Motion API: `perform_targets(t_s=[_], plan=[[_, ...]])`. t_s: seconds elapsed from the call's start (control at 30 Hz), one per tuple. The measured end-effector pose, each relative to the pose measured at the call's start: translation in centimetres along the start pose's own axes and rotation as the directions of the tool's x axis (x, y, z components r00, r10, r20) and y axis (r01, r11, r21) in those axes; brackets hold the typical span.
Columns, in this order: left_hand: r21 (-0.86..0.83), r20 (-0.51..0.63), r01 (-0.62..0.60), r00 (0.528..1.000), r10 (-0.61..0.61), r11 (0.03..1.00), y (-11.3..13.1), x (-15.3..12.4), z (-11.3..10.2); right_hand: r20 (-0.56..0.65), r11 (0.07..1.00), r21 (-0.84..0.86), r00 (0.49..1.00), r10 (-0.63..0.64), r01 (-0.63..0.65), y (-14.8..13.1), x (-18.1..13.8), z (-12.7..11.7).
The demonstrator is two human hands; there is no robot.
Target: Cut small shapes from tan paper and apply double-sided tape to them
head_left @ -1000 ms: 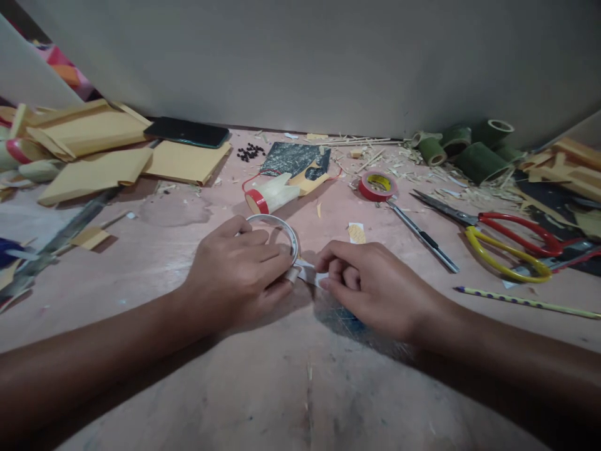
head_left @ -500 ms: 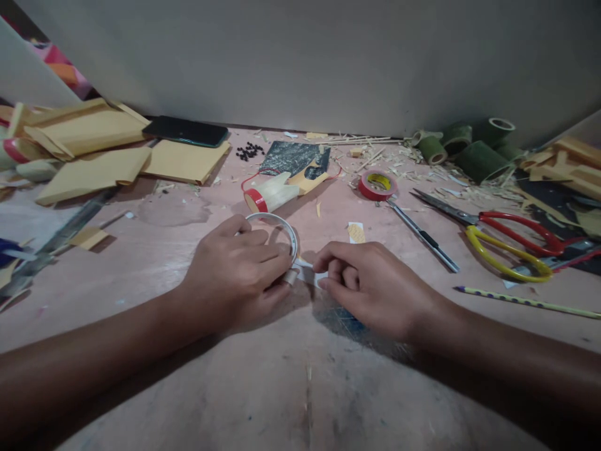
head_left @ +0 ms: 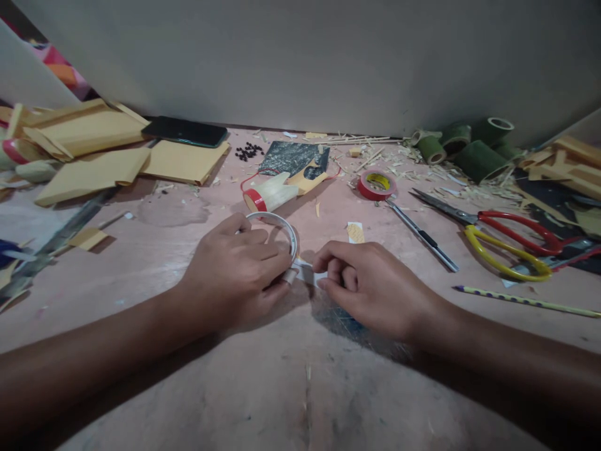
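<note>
My left hand is closed around a roll of white tape, its far rim showing beyond the knuckles. From the roll a short strip of tape runs across to my right hand, whose thumb and forefinger pinch its end. The strip lies low over the table. Beyond the hands lies a bamboo piece with a red band. A small white patch with a yellowish pattern rests just past my right hand.
To the right are a red tape roll, a utility knife, scissors and a pencil. Green bamboo tubes and shavings sit behind. At the left are a phone and folded brown paper. A grey panel closes off the back.
</note>
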State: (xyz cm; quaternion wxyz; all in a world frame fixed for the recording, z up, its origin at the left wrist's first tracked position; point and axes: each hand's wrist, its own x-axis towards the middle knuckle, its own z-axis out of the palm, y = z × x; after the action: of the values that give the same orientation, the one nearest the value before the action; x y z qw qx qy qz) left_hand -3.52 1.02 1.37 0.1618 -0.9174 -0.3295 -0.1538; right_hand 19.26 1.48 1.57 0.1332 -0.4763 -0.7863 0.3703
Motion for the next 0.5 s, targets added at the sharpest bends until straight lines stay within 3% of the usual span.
perform_targets(t_s=[0.5], plan=[[0.004, 0.014, -0.004, 1.000, 0.004, 1.000, -0.10, -0.02, 0.00, -0.007, 0.995, -0.094, 1.000, -0.013, 0.013, 0.17, -0.23, 0.05]])
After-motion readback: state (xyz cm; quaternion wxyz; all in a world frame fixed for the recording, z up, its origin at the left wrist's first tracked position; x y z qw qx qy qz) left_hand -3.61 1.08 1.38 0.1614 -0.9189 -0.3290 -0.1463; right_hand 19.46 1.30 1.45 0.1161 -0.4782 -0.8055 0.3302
